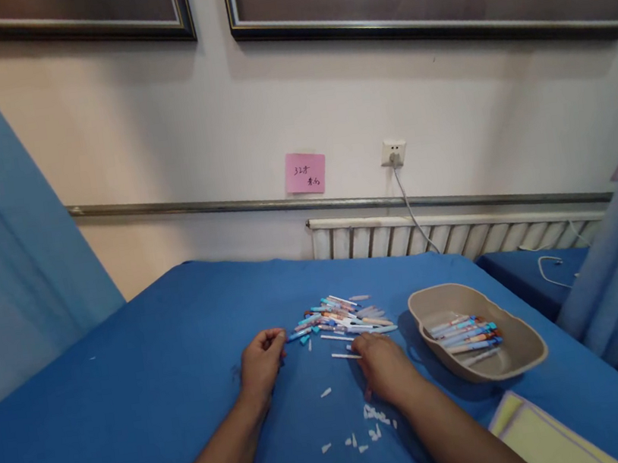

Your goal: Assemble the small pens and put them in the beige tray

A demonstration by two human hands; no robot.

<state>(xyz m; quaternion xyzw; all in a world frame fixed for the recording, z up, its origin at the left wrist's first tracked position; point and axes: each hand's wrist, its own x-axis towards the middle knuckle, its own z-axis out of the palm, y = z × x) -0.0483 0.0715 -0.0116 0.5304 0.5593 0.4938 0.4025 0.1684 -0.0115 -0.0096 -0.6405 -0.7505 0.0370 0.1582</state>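
Note:
My left hand (pixel 262 359) is closed in a pinch at the left end of a pile of pens (pixel 349 316), with a blue pen (pixel 300 334) at its fingertips. To the right, my right hand (pixel 383 360) rests low over the blue cloth with its fingers curled down and together. A thin white stick (pixel 343 356) reaches its fingertips; whatever lies under the fingers is hidden. Another white stick (pixel 336 338) lies just beyond. Small white pointed tips (pixel 376 415) are scattered below the right hand, and a single tip (pixel 325 392) lies between both hands.
A beige bin (pixel 527 368) holding several pens stands to the right on the blue-covered table (pixel 138 409). A yellow pad (pixel 544 434) lies at the near right. Behind are a radiator (pixel 379 237), a plugged-in cable (pixel 410 206) and a pink note (pixel 305 173). Blue curtains hang on both sides.

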